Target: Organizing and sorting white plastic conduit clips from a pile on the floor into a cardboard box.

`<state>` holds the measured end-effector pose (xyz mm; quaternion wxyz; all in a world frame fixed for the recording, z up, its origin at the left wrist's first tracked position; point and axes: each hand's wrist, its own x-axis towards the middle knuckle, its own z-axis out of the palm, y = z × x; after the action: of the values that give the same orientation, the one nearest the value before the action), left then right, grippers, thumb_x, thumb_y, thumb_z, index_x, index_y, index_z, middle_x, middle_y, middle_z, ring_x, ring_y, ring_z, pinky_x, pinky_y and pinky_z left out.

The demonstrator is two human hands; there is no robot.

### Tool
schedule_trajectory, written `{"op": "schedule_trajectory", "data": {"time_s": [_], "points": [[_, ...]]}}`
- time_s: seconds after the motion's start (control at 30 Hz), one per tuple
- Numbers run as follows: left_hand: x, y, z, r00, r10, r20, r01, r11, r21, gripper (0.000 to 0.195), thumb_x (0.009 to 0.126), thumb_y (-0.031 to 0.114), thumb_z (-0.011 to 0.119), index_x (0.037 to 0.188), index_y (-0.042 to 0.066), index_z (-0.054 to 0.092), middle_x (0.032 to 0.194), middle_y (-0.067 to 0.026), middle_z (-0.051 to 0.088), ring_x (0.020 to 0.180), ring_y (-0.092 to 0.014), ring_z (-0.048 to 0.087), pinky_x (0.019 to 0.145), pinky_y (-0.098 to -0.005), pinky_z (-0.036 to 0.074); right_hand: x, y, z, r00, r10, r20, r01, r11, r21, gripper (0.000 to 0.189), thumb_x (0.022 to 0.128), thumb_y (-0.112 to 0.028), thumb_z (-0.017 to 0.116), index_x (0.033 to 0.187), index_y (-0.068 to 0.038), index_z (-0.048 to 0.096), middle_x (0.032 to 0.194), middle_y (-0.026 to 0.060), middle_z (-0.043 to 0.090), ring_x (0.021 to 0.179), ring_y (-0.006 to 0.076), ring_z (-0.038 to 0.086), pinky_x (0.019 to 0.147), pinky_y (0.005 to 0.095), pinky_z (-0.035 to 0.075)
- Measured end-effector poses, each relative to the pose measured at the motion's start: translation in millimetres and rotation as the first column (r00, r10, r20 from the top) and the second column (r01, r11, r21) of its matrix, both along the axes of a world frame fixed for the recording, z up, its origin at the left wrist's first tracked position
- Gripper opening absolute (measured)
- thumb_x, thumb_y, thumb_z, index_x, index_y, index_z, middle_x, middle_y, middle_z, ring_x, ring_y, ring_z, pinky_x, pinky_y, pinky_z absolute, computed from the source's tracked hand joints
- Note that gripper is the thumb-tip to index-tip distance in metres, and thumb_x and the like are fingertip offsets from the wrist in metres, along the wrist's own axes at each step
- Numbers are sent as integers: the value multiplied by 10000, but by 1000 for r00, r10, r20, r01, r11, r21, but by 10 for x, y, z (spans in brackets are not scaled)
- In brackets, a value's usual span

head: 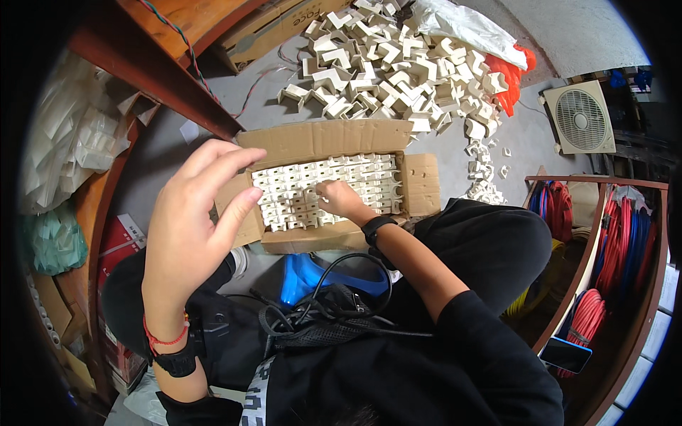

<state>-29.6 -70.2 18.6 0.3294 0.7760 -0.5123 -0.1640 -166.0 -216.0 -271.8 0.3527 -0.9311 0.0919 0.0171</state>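
Note:
An open cardboard box stands on the floor before me, filled with rows of small white plastic clips. Over its middle, my right hand reaches down with curled fingers at a clip; whether it grips one is hidden by the fingers. My left hand is raised at the box's left side, nearer the camera, with thumb and fingers apart and nothing in it.
White plastic angle fittings lie heaped beyond the box, with small white clips trailing to its right. Wire coils fill a shelf at right, where a phone rests. A box fan stands beyond. Wooden shelving is at left.

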Motion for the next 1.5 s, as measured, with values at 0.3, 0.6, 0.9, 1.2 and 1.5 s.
{"op": "schedule_trajectory", "data": {"time_s": [0.3, 0.6, 0.9, 1.2, 1.5], "points": [[-6, -24, -5, 999, -32, -25, 33, 998, 53, 281, 656, 11, 523, 935, -24, 515, 825, -125, 499, 741, -221, 490, 672, -277, 383, 5, 106, -111, 990, -128, -50, 127, 992, -21, 147, 644, -91, 484, 765, -8, 499, 752, 166, 548, 682, 329, 542, 613, 399, 449], [-17, -34, -15, 998, -48, -40, 50, 996, 68, 269, 666, 11, 521, 932, -28, 515, 834, -126, 506, 746, -226, 500, 666, -274, 387, 30, 150, -195, 969, -234, -80, 235, 972, 4, 125, 675, -92, 487, 767, -8, 490, 748, 186, 539, 685, 341, 538, 610, 408, 444], [-18, -20, -6, 998, -46, -33, 48, 996, 73, 265, 670, 25, 524, 929, -30, 514, 845, -127, 511, 739, -236, 507, 665, -273, 388, 22, 165, -183, 951, -309, -17, 309, 949, 67, 117, 667, -95, 509, 755, -18, 506, 723, 186, 545, 664, 346, 534, 607, 414, 439], [-16, -3, -18, 999, -41, -25, 42, 998, 54, 262, 667, 37, 528, 923, -21, 516, 848, -129, 513, 741, -244, 499, 672, -284, 386, 7, 193, -193, 945, -326, -10, 326, 942, 80, 126, 666, -69, 514, 769, -7, 477, 691, 160, 557, 627, 320, 541, 565, 366, 442], [-19, 5, -14, 999, -31, -26, 32, 998, 50, 235, 685, 77, 535, 903, -8, 520, 823, -121, 509, 728, -265, 496, 647, -305, 392, 7, 180, -173, 960, -267, -87, 275, 956, 100, 151, 651, -64, 478, 799, -33, 488, 768, 186, 540, 681, 367, 524, 620, 428, 432]]}}
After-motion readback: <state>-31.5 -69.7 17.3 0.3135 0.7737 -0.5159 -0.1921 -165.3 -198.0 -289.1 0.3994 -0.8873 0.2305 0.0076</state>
